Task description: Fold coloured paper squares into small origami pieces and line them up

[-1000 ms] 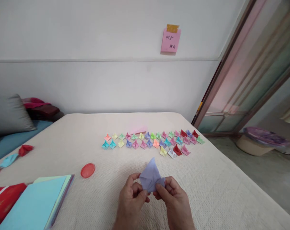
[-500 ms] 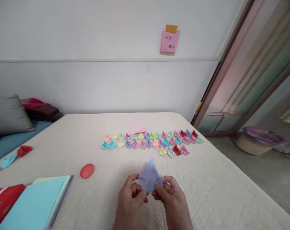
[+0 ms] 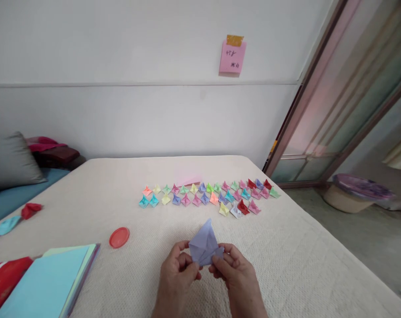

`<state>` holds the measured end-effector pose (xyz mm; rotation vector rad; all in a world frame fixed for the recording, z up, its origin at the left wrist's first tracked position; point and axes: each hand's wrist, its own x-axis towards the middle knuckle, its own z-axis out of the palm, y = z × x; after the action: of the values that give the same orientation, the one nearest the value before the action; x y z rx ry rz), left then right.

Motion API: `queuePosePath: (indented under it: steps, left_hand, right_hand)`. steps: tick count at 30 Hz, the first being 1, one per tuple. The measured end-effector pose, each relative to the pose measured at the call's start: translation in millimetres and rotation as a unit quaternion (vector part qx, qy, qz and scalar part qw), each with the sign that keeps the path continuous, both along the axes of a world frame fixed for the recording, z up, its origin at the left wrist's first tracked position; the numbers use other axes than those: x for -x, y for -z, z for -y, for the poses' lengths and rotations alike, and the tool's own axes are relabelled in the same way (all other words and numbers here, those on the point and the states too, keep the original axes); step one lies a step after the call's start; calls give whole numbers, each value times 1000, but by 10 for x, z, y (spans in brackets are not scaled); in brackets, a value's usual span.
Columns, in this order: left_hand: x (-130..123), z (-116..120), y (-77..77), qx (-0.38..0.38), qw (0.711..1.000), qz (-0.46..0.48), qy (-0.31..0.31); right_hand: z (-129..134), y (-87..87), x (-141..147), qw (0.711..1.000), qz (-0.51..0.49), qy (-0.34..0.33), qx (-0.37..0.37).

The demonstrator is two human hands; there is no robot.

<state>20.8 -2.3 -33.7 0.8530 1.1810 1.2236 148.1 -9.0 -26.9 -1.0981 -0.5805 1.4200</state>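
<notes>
A partly folded lavender paper [image 3: 204, 243] is held up over the cream cloth, its pointed corner upward. My left hand [image 3: 177, 276] pinches its lower left edge between thumb and fingers. On the lower right, my right hand [image 3: 235, 276] grips a small folded flap, the thumb pressed on its front. Beyond the hands lie rows of small folded paper pieces [image 3: 185, 200] in many colours. A yellow piece [image 3: 223, 209], a white piece [image 3: 236, 211] and a dark red piece [image 3: 243, 207] are among those nearest the held paper.
At the left are a red round lid [image 3: 119, 237], a stack of coloured paper [image 3: 47, 282], a red packet [image 3: 6, 280] and larger folded pieces [image 3: 31, 210]. Pink paper [image 3: 189, 181] lies behind the rows. A covered tub [image 3: 344, 198] stands on the floor at right.
The view has shifted slightly, so hands and table items appear a little further left. Both hands keep their hold on the lavender paper, whose folds look much the same.
</notes>
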Motion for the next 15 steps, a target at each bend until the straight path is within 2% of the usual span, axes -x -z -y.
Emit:
queuePosePath:
  steps: [15]
  left_hand:
    - [79, 59, -128, 21, 998, 17, 56]
  right_hand:
    - [-11, 40, -17, 1000, 11, -7, -2]
